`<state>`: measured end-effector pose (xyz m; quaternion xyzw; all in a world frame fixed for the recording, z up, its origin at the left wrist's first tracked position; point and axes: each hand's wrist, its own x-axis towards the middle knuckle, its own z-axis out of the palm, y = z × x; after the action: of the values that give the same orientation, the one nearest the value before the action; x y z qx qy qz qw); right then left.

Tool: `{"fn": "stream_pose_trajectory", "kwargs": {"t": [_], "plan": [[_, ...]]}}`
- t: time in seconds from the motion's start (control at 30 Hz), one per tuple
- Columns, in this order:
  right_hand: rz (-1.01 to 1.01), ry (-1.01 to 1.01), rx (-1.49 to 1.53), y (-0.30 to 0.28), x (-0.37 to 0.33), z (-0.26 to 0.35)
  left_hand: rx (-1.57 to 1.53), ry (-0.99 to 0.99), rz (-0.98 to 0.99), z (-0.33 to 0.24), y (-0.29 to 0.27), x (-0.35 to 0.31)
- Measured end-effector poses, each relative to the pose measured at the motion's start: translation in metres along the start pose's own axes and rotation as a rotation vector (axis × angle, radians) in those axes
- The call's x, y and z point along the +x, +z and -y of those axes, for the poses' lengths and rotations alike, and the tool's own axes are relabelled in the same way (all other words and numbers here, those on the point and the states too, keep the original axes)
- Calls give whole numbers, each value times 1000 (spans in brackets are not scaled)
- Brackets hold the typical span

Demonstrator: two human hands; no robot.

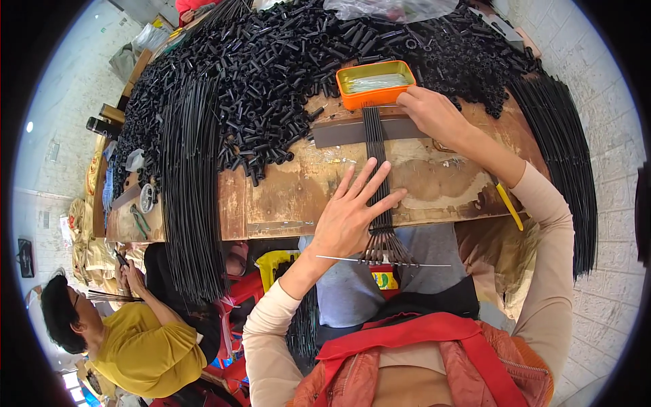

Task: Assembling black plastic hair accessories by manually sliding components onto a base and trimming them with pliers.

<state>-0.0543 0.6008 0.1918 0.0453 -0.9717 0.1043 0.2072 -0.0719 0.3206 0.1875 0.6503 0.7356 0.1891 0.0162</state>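
A flat row of thin black ribs [374, 136] runs from the wooden tabletop over its near edge. My left hand [347, 216] lies on it with the fingers spread. Past the edge, the ribs fan out, and a thin silver rod [434, 265] crosses their jointed lower ends. At the far ends of the ribs, my right hand [434, 117] pinches a thin wire [388, 106], which lies across them. Just beyond is an orange tin [354, 101] with many fine silver wires [376, 82] inside. A dark flat strip [339, 133] sits crosswise at the ribs.
A large heap of short black tubes [264, 88] covers the table's far side. Long black rib bundles hang over the edge at left [190, 183] and right [556, 156]. A yellow-handled tool [508, 205] juts over the near edge. Green pliers [140, 221] lie left; a co-worker [146, 346] sits there.
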Motion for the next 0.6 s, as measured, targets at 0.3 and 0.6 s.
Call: {"fn": "stream_pose_trajectory", "kwargs": {"t": [0.3,0.6], "plan": [[1,-187,77,2,7,-6,157,32,-23,6,10,0],[36,-92,38,16,85,-25,3,-6,10,0,-1,0]]}}
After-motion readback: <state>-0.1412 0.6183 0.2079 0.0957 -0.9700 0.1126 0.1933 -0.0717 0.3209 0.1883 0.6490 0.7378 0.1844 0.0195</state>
